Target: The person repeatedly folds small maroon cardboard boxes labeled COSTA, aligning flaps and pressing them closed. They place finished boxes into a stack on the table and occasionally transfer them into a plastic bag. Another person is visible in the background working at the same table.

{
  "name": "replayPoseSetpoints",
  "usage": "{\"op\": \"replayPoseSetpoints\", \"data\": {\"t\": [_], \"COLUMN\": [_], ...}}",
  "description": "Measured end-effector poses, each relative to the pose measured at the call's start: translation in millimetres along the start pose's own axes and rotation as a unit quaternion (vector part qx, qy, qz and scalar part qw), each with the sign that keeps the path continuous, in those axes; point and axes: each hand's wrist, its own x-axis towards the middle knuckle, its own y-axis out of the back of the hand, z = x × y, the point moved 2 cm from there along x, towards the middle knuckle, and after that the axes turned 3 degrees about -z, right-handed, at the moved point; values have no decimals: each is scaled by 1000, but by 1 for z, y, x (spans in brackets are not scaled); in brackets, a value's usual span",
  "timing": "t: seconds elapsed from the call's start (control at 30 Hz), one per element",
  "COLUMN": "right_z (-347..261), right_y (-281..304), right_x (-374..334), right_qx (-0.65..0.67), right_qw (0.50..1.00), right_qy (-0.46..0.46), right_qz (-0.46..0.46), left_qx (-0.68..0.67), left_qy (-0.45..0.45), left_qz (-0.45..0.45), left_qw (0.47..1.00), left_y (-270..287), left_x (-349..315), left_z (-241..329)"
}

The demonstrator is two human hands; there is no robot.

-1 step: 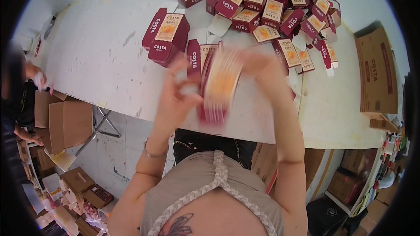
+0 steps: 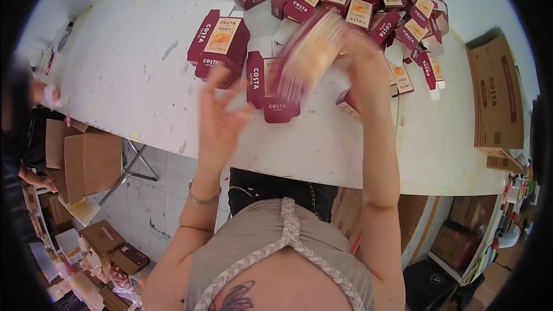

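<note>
My right hand [image 2: 367, 72] grips a small maroon and cream carton [image 2: 314, 52], smeared by motion, held tilted above the table. Empty and with fingers spread, my left hand [image 2: 222, 124] hovers left of it. Beneath the moving carton lies a flat, unfolded carton blank [image 2: 281, 109], partly covered. A stack of flat carton blanks [image 2: 222, 43] sits just beyond my left fingers. Below my right hand, another small carton [image 2: 349, 105] shows in part behind my wrist.
A heap of folded maroon cartons [image 2: 345, 3] covers the far right of the white table [image 2: 144, 75]. A large brown box [image 2: 495, 92] stands at the right edge. Another person's hand [image 2: 50, 95] is at far left, near an open cardboard box [image 2: 92, 164].
My right hand has swung the carton up and to the right, away from my left hand. The flat blank underneath shows more. My left hand has opened wider.
</note>
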Motion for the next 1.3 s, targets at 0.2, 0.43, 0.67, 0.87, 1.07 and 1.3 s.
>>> {"op": "replayPoseSetpoints", "data": {"t": [0.2,0.43,0.67,0.87,1.07,1.3], "right_z": [95,85,29,39,42,60], "right_y": [-53,-13,-45,-58,-54,-50], "right_x": [10,11,-62,-67,-65,-69], "right_qx": [-514,-294,-372,-336,-199,-155], "right_qw": [850,951,906,921,969,957], "right_qy": [90,-79,116,172,146,238], "right_qz": [76,-56,-166,-96,9,54], "left_qx": [122,166,-140,-198,-445,127], "left_qy": [80,123,222,259,242,109], "left_qz": [47,24,19,-15,-91,-206], "left_qw": [988,978,965,945,857,964], "left_y": [11,5,-20,-43,-48,-41], "left_x": [0,7,33,31,25,-2], "left_z": [-15,-34,-37,-18,-1,1]}}
